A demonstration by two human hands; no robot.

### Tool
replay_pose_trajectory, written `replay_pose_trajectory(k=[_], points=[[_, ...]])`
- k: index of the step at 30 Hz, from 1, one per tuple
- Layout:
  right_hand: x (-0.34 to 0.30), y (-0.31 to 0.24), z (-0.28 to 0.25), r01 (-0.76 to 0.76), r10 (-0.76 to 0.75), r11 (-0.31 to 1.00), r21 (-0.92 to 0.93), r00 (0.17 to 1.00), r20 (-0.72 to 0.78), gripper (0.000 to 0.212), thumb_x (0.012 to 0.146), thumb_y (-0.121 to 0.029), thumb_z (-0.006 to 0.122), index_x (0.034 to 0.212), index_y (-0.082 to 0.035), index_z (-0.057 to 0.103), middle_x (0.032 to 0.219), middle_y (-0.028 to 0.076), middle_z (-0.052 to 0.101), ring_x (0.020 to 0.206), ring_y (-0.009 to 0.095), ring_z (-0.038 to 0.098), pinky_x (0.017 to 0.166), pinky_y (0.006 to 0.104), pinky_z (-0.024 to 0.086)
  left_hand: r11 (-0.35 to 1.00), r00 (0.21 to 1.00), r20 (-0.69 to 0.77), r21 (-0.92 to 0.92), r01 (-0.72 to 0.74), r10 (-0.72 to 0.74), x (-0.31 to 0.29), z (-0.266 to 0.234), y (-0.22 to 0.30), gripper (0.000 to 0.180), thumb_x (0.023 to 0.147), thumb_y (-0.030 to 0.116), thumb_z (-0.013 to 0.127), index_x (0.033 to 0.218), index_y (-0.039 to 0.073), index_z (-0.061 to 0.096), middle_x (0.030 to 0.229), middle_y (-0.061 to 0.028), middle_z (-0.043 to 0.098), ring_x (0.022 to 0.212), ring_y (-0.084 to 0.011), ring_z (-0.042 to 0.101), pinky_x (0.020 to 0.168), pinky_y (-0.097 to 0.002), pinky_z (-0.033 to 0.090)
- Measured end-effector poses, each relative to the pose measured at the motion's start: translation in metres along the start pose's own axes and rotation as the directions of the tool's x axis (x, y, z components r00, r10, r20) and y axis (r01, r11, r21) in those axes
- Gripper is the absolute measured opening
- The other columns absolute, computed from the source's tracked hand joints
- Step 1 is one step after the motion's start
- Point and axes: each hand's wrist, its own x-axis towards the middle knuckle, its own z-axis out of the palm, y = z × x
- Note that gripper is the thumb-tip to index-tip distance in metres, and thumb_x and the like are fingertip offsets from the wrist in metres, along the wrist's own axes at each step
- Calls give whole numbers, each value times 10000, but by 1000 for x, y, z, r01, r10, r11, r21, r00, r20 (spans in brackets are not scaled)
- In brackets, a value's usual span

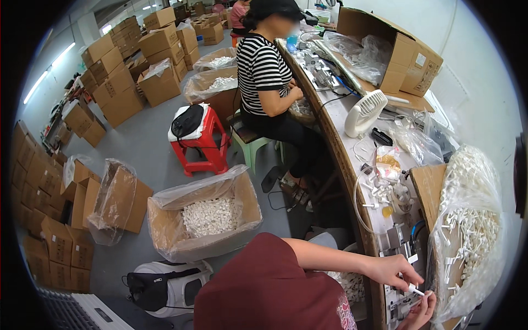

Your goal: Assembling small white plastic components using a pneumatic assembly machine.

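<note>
Over the bench's near end, a small white plastic piece with a stem spans the fingertips of my two hands. My left hand reaches in from the left and pinches its upper end. Below it, my right hand closes its thumb and fingers on the lower end; part of this hand is cut off by the picture's edge. Beneath and beside my hands lies a metal fixture. Just to the right, a clear plastic bag in an open carton holds many similar white pieces.
A white fan, loose white parts and plastic bags crowd the bench. A co-worker in a striped shirt sits farther along it. A lined carton of white parts, a red stool and stacked cartons stand at left.
</note>
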Motion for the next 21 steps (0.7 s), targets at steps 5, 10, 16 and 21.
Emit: replay_pose_trajectory(k=[5,10,16,21], points=[[-10,28,6,67,-44,950,306,995,-84,361,938,-144,589,1256,22,547,1225,96,586,1039,149,568,883,278,452,999,998,48,27,45,-46,-11,-1,29,363,797,80,752,1138,0,659,1000,-102,646,840,-173,666,669,-275,557],[-18,21,18,46,86,922,383,943,-320,306,924,-131,617,1204,-12,588,1012,33,653,767,18,549,589,153,375,974,993,-114,224,45,-20,-12,5,16,306,756,52,785,1050,24,703,995,-92,645,870,-168,662,735,-277,554],[-35,36,26,-9,72,913,408,988,-140,194,924,-38,604,1103,36,592,916,89,670,699,72,587,668,206,491,888,901,18,-162,430,-433,-4,28,-18,293,828,3,728,1108,-27,647,1115,-111,689,949,-181,694,860,-298,567],[-32,32,30,-49,128,893,447,980,-150,196,911,2,613,1101,44,596,909,84,671,710,77,594,660,209,488,864,874,14,-146,482,-485,5,29,-28,299,827,-21,725,1103,-32,610,1056,-131,694,923,-158,686,797,-266,574]])
